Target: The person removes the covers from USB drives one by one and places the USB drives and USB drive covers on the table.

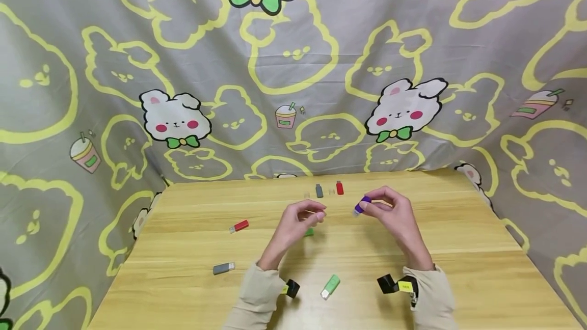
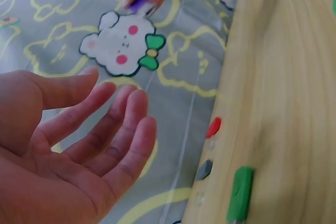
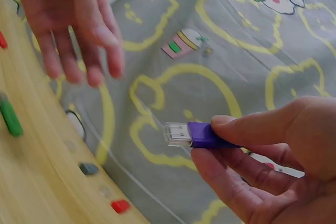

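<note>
My right hand (image 1: 395, 214) pinches a purple USB flash drive (image 3: 206, 135) between thumb and fingers, above the table. A see-through cap (image 3: 172, 134) covers the drive's metal plug, which points toward the left hand. My left hand (image 1: 297, 222) hovers to the left of the drive, apart from it. In the left wrist view its fingers (image 2: 126, 135) are loosely bent, with nothing between them. Below the left hand lies a green flash drive (image 2: 241, 192), partly hidden by that hand in the head view.
On the wooden table (image 1: 174, 248) lie a red drive (image 1: 240, 226) and a grey drive (image 1: 223, 268) at left, and a green drive (image 1: 331, 286) in front. Another grey drive (image 1: 319, 190) and red drive (image 1: 340, 187) lie at the back near small clear caps (image 1: 331, 192). A patterned curtain (image 1: 293, 75) hangs behind.
</note>
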{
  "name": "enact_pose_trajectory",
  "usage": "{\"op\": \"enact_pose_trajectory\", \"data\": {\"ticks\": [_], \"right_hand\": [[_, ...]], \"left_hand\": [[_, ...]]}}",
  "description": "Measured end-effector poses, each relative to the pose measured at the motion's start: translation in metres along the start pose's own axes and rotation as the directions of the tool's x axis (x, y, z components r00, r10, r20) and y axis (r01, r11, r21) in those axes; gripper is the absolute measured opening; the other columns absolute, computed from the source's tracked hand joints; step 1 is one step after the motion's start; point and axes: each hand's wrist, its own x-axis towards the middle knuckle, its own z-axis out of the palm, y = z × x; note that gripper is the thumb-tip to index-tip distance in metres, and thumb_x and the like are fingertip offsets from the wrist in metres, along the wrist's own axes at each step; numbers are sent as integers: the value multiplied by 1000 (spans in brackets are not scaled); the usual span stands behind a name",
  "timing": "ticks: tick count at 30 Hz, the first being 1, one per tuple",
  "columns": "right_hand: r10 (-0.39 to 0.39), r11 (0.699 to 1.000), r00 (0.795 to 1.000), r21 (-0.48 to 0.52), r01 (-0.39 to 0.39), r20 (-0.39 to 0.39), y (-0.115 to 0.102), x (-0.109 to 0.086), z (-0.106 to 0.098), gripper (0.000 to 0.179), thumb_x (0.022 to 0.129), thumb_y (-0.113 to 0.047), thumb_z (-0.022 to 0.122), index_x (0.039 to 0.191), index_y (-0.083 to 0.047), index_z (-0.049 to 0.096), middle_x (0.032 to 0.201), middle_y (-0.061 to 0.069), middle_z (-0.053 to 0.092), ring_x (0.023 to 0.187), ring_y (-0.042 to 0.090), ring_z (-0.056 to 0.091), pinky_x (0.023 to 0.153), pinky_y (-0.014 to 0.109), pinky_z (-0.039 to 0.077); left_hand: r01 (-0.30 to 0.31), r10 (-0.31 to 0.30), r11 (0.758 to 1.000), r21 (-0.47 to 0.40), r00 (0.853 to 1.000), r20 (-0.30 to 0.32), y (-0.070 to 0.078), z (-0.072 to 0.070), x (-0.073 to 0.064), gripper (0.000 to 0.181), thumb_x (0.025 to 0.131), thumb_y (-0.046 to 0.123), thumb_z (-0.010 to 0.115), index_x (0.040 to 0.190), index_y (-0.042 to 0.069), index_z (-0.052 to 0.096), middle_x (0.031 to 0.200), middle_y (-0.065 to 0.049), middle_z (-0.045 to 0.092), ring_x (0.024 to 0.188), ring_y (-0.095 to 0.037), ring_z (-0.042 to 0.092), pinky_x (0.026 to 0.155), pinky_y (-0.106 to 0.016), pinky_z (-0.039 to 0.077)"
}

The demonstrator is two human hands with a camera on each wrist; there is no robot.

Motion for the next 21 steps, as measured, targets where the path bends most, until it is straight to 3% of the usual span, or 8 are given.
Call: {"op": "enact_pose_trajectory", "data": {"ticks": [4,11,17,21], "right_hand": [[-20,1000,1000,25,20,21,0,0,17,31,92,-5,77,118,8,64,112,23,65,90,17,75,81,33,62],[-29,998,996,54,25,79,2,-2,38,30,91,-8,79,112,9,66,112,24,66,94,22,75,82,34,62],[-11,999,997,45,8,76,5,-1,44,25,88,-6,82,104,7,69,109,22,66,94,23,75,82,32,61],[-8,1000,994,15,7,105,5,-1,45,20,88,-4,81,102,6,71,108,22,68,95,26,75,82,30,61]], "left_hand": [[-3,3,999,-54,1000,4,1,10,1,18,98,6,69,114,-3,72,106,-21,74,92,-37,72,80,-39,62],[-13,6,986,-165,999,-44,2,19,2,14,95,-2,71,107,-9,71,97,-26,73,88,-46,72,75,-35,63],[11,-32,985,-174,993,-118,2,17,1,12,93,-4,72,105,-7,72,100,-19,71,88,-35,73,74,-32,63],[-1,-28,982,-190,989,-147,2,15,2,11,94,-4,71,104,-8,72,101,-19,70,89,-35,73,75,-34,63]]}}
